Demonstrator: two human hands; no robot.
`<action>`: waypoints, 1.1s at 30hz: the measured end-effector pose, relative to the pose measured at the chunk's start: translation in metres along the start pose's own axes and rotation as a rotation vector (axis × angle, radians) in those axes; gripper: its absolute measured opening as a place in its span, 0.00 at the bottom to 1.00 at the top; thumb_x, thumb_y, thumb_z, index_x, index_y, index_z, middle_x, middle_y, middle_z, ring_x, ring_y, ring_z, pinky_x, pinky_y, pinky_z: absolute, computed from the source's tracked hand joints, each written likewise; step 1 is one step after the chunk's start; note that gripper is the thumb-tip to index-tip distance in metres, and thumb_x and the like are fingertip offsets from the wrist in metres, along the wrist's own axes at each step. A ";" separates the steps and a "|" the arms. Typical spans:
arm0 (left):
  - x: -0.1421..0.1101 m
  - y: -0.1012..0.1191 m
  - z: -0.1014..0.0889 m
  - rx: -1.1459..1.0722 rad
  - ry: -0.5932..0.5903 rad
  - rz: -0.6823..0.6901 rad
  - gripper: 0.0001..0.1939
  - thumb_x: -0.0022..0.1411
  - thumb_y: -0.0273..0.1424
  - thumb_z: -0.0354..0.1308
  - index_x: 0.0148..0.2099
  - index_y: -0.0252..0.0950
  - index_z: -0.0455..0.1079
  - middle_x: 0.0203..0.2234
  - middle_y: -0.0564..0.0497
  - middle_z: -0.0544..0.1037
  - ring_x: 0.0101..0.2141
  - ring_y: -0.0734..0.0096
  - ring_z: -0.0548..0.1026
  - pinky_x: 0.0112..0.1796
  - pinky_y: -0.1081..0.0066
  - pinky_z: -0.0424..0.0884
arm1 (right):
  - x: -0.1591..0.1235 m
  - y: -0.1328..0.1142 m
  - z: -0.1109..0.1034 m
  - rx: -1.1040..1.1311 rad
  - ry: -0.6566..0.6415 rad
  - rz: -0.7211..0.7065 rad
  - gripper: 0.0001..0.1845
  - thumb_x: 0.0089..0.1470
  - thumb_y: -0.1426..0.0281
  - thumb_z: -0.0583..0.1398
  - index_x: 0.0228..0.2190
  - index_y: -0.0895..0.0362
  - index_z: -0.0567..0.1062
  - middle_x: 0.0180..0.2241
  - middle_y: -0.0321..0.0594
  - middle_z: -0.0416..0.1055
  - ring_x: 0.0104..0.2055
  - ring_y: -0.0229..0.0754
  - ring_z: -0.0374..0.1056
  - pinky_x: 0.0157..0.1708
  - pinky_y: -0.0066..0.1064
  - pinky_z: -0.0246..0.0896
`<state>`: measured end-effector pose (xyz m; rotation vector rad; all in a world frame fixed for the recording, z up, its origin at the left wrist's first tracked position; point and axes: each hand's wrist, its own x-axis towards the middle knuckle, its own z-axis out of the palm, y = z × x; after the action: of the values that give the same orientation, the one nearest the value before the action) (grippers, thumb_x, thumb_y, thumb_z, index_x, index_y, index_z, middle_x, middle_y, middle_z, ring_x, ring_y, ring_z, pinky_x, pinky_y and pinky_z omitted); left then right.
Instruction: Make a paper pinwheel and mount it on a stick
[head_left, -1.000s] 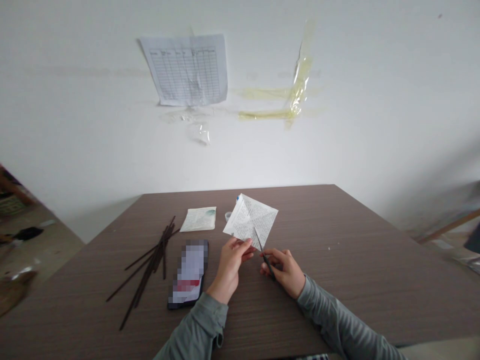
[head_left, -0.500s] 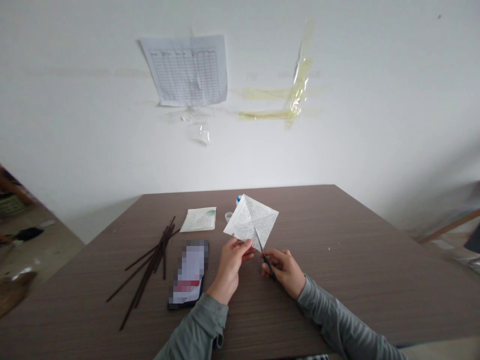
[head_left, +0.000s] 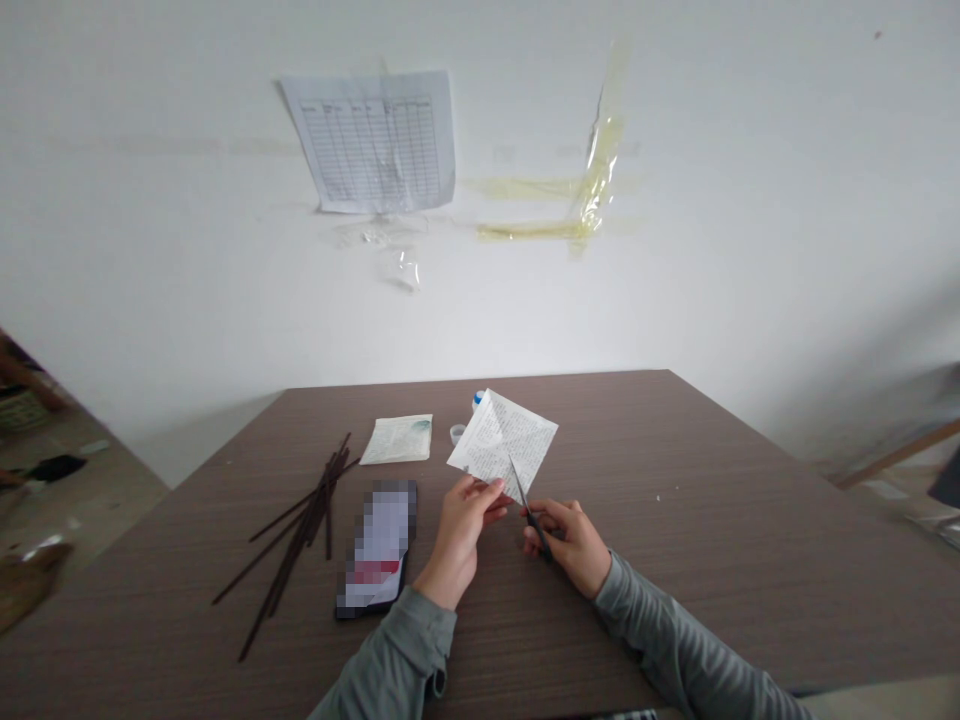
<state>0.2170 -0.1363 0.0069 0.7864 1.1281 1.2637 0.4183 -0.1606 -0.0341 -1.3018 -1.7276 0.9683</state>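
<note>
White wall ahead, with a ruled paper chart (head_left: pixel 373 140) and strips of yellowed tape (head_left: pixel 592 170) stuck on it, and below that a brown wood-grain surface (head_left: pixel 660 500). Centre stage: a folded paper square (head_left: pixel 502 443), covered in handwriting, set as a diamond with one corner toward the wall, held up over the surface. Left hand (head_left: pixel 461 535) closed in a narrow pinch on the square's lower-left edge; right hand (head_left: pixel 566 548) curled narrowly around small dark scissors (head_left: pixel 534 520), blades angled up and away, tips at the square's lower edge, touching or just beside it, too fine to call from up here. Thin, light stuff, that paper: soft, quick to flop, easy to tear, so best taken by an edge or corner close to the blades. No true long axis on a square, only a diagonal running from the wall side back toward the wearer. Left of the square, a bundle of thin dark sticks (head_left: pixel 304 530) and a phone (head_left: pixel 377 548), its screen blurred out. Just beyond and to the left, a small sheet of paper (head_left: pixel 396 438) and a small white cap (head_left: pixel 457 433).
</note>
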 end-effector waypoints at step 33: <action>0.020 0.018 -0.041 0.251 -0.019 0.050 0.21 0.48 0.37 0.93 0.30 0.39 0.82 0.26 0.54 0.85 0.29 0.68 0.83 0.27 0.76 0.77 | 0.021 0.056 -0.016 0.050 0.646 -0.057 0.29 0.62 0.38 0.73 0.49 0.47 0.90 0.41 0.53 0.96 0.47 0.73 0.95 0.56 0.61 0.90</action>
<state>0.1715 -0.1191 0.0070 1.0168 1.2742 1.1665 0.4514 -0.1277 -0.0742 -1.3347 -1.2216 0.4725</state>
